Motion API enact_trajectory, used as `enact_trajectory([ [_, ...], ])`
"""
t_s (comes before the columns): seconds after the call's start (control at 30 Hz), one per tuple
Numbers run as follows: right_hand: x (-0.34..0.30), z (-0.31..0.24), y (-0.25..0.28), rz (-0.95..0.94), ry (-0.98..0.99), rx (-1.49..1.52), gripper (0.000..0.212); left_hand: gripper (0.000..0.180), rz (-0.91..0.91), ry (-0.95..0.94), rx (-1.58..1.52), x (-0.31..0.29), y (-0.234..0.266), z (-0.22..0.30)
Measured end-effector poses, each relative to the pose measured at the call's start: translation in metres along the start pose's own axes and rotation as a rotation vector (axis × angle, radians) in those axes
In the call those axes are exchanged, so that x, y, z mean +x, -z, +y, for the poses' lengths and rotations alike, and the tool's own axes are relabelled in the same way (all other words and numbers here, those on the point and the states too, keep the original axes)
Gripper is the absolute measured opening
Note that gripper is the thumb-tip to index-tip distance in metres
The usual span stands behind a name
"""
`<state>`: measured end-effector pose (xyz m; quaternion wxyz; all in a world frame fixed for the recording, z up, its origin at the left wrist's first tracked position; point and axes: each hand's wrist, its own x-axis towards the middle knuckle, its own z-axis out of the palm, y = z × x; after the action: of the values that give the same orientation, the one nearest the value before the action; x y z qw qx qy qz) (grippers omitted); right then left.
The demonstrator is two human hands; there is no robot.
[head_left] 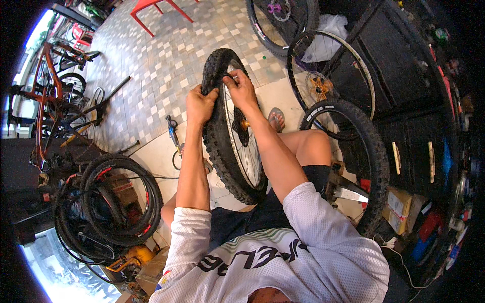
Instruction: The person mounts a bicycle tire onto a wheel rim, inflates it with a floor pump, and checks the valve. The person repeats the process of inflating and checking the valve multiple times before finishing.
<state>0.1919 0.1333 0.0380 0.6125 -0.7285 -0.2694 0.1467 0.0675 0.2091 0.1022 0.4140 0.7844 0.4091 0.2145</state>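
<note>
A spoked bicycle wheel stands upright between my legs, with a black knobby tyre (222, 156) around its silvery rim (236, 164). A dark cassette (241, 129) with an orange hub shows among its spokes. My left hand (201, 105) is closed on the tyre's left side near the top, thumb pressed into the sidewall. Across from it, my right hand (240, 91) pinches the tyre's edge beside the rim, its fingers curled. The tyre bulges to the left under both hands. Whether its bead sits inside the rim there cannot be made out.
Right of my knee lies a loose knobby tyre (374, 146), below a bare wheel (371, 81). Several tyres (151, 202) are piled at left, near a floor pump (173, 134). A brown bike frame (53, 76) stands behind; a red chair (139, 20) is at the far edge.
</note>
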Motion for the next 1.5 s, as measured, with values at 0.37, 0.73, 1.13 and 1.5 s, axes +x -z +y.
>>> enact_trajectory([
  [0.37, 0.046, 0.021, -0.064, 0.032, -0.062, 0.041, 0.040, 0.035, 0.035, 0.128, 0.059, -0.012, 0.028, 0.006],
  [0.73, 0.126, 0.132, -0.007, -0.087, -0.407, -0.130, 0.047, 0.035, 0.026, 0.160, 0.009, -0.041, 0.047, -0.014],
  [1.13, 0.149, -0.089, 0.319, 0.467, 0.561, -0.637, 0.041, 0.076, -0.197, 0.334, -0.602, -0.074, 0.064, -0.016],
  [1.5, 0.113, -0.163, 0.665, 0.578, 0.197, -1.754, 0.042, 0.067, -0.258, 0.530, -0.863, -0.090, 0.031, 0.006],
])
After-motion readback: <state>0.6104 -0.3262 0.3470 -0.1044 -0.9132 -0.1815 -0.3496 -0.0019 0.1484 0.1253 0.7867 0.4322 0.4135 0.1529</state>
